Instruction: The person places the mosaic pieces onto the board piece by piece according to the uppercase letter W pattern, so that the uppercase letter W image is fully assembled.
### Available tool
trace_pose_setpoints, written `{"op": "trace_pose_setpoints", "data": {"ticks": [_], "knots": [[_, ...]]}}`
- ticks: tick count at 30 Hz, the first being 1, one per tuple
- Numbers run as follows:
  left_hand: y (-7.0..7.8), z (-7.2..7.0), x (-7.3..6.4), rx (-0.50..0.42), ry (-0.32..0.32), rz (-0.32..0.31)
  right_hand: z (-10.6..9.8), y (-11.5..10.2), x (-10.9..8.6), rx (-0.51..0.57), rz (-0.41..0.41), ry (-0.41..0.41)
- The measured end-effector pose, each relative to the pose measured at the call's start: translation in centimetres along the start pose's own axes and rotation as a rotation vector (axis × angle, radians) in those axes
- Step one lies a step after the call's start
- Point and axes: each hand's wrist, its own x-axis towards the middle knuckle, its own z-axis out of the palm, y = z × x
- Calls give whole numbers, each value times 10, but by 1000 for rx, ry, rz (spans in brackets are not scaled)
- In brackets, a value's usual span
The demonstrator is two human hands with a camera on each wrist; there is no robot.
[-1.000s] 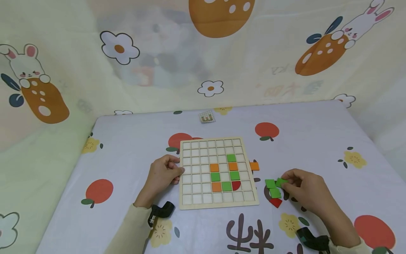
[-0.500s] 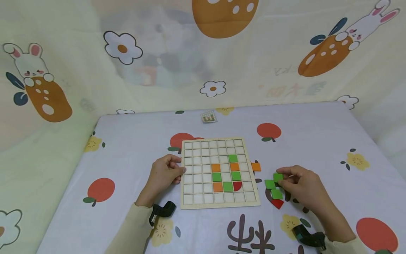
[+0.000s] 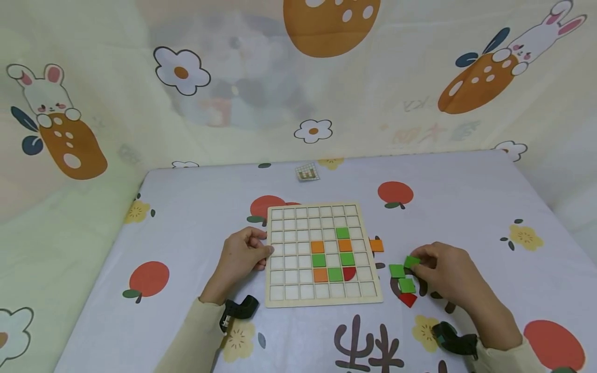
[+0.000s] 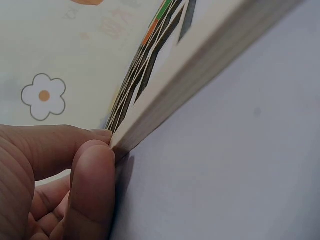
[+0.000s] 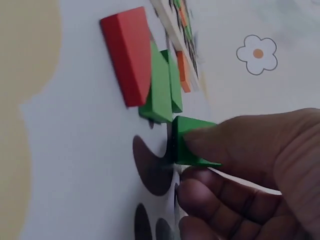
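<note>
Card (image 3: 307, 172), near 12 o'clock of grid board (image 3: 332, 259): pattern too small to read. Green tile (image 3: 411, 261), 3 o'clock of grid board: part hidden by right hand (image 3: 450, 274). Grid board, left wrist view: cut by top edge, 1 o'clock. Head view: left sleeve (image 3: 193, 339), 7 o'clock, cut by bottom edge; brown print (image 3: 324, 33), 12 o'clock, cut by top.
</note>
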Motion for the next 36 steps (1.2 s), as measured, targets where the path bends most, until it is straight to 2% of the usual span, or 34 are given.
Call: {"op": "trace_pose_setpoints", "data": {"ticks": [4, 11, 20, 25, 30, 36], "knots": [[-1, 0, 0, -1, 2, -5, 2, -1, 0, 55, 32, 11], [-2, 0, 2, -7, 4, -8, 8, -11, -1, 202, 5, 65], [-1, -1, 2, -1, 5, -8, 19, -41, 6, 391, 23, -49], [-1, -1, 3, -8, 1, -1, 26, -52, 13, 460, -29, -107], [-2, 0, 5, -5, 0, 2, 34, -62, 16, 448, -47, -141], [-4, -1, 5, 1, 1, 5, 40, -71, 19, 363, -92, -141]]}}
